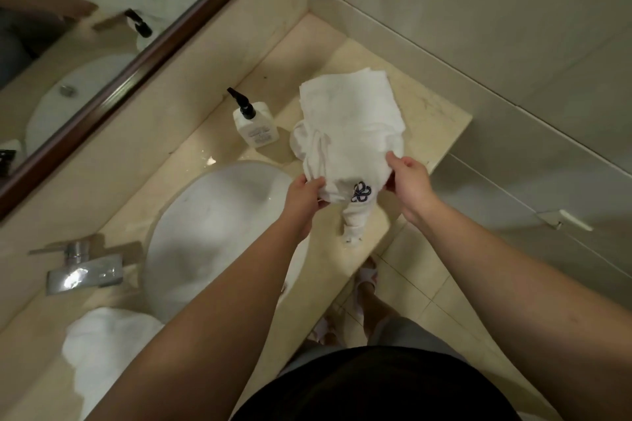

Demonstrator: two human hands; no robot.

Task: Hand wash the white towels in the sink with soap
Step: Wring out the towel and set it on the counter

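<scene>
A white towel [349, 126] with a dark embroidered flower lies bunched on the beige counter to the right of the white oval sink [212, 232]. My left hand [304, 198] pinches its near left edge. My right hand [408, 181] grips its near right edge. A corner of the cloth hangs over the counter's front. A white soap bottle [254, 126] with a black pump stands behind the sink's right end, just left of the towel. Another white towel [106, 349] lies crumpled on the counter left of the sink.
A chrome tap [82, 270] sits at the sink's left side. A framed mirror [113, 20] runs along the back wall. The counter [434, 113] ends at a tiled wall on the right. Tiled floor and my feet [367, 280] show below the counter's front.
</scene>
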